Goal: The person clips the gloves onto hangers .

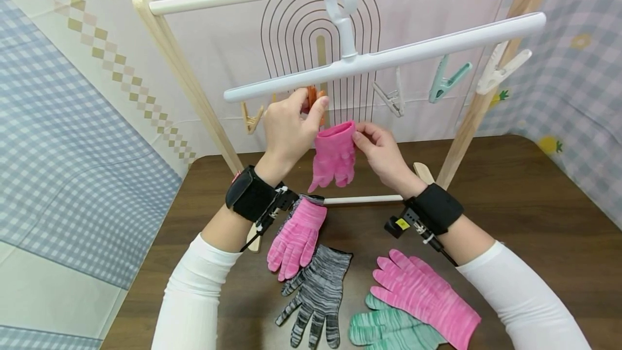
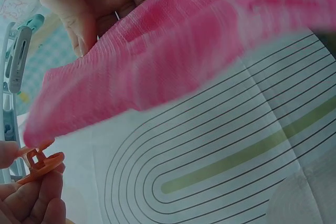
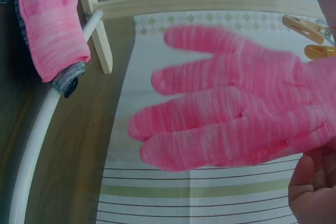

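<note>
We see L grip (image 1: 290,123) squeezing orange clip (image 2: 50,166), R grip (image 1: 381,153) pinching cuff (image 1: 335,133) of pink glove (image 1: 334,158); hangs fingers-down, prob. so cuff meets clip.

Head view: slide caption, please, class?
Left hand pinches an orange clip, right hand a pink glove, below a white hanger.

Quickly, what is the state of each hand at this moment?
Left hand: closed, pinching an orange clip.
Right hand: closed, pinching the raised pink glove.
</note>
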`<act>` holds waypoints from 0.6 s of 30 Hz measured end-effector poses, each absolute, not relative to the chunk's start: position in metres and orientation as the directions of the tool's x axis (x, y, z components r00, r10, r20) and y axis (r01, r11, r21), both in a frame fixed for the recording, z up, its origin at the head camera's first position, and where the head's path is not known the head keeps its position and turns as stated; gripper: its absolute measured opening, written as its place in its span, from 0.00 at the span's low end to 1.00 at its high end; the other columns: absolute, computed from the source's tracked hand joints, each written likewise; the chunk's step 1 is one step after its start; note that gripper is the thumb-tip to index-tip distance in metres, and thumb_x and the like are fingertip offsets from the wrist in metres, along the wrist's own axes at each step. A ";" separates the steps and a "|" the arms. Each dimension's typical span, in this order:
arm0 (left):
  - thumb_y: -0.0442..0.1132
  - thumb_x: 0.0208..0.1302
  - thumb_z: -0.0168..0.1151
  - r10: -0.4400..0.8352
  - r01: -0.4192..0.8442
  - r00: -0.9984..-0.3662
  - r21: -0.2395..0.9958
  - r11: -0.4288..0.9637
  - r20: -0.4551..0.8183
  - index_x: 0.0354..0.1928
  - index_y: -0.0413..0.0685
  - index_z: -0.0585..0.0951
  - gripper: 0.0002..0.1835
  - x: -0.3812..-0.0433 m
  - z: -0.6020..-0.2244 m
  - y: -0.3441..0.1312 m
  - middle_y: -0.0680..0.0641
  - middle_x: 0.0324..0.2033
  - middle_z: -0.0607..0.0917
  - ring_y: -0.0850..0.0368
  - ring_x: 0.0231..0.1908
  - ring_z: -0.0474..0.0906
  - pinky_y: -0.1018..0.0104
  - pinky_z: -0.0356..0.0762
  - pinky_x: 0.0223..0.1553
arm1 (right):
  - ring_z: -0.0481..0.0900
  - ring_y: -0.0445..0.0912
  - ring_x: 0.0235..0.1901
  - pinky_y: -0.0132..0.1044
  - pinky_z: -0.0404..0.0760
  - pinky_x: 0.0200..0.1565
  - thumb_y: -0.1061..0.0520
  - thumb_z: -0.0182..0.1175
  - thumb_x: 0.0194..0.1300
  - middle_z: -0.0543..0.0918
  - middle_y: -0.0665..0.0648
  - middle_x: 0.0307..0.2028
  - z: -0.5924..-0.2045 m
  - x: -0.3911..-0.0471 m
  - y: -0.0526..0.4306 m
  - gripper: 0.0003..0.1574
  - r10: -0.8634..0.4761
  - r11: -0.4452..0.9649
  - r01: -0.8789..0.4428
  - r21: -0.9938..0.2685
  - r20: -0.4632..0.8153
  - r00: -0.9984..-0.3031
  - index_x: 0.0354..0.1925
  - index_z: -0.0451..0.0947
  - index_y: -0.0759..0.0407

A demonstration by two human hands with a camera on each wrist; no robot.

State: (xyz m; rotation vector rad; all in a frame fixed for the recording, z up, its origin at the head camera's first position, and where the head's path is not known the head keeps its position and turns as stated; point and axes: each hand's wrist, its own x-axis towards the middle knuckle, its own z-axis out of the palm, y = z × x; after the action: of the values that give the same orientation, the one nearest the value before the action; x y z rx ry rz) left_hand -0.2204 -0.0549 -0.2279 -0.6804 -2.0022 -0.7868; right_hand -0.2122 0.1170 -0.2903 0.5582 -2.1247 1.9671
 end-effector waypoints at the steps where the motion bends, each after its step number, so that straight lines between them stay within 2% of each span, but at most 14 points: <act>1: 0.45 0.61 0.53 0.169 0.707 -0.487 0.273 0.653 0.857 0.20 0.44 0.71 0.16 -0.221 -0.228 -0.055 0.51 0.12 0.72 0.59 0.13 0.62 0.66 0.54 0.14 | 0.71 0.42 0.34 0.31 0.71 0.38 0.62 0.46 0.67 0.74 0.53 0.32 -0.290 -0.212 0.117 0.14 -0.141 0.051 -0.396 -0.917 0.386 -0.912 0.43 0.70 0.73; 12: 0.45 0.62 0.52 0.174 0.710 -0.491 0.277 0.647 0.853 0.20 0.44 0.69 0.16 -0.221 -0.229 -0.055 0.51 0.11 0.66 0.59 0.12 0.57 0.66 0.50 0.14 | 0.69 0.43 0.32 0.28 0.70 0.34 0.62 0.44 0.68 0.72 0.58 0.32 -0.289 -0.217 0.110 0.13 -0.140 0.081 -0.389 -0.918 0.376 -0.916 0.42 0.69 0.72; 18: 0.45 0.62 0.52 0.177 0.708 -0.495 0.277 0.650 0.851 0.19 0.45 0.68 0.16 -0.221 -0.229 -0.055 0.52 0.11 0.66 0.59 0.12 0.57 0.66 0.50 0.15 | 0.70 0.43 0.34 0.31 0.72 0.36 0.61 0.43 0.68 0.72 0.58 0.34 -0.289 -0.219 0.109 0.13 -0.154 0.062 -0.370 -0.927 0.357 -0.921 0.42 0.68 0.71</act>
State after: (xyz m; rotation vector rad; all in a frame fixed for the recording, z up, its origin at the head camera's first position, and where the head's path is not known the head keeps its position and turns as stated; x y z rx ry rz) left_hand -0.2210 -0.0549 -0.2293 -0.6883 -2.0173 -0.7904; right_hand -0.2194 0.1092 -0.2889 0.5411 -2.1636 1.9740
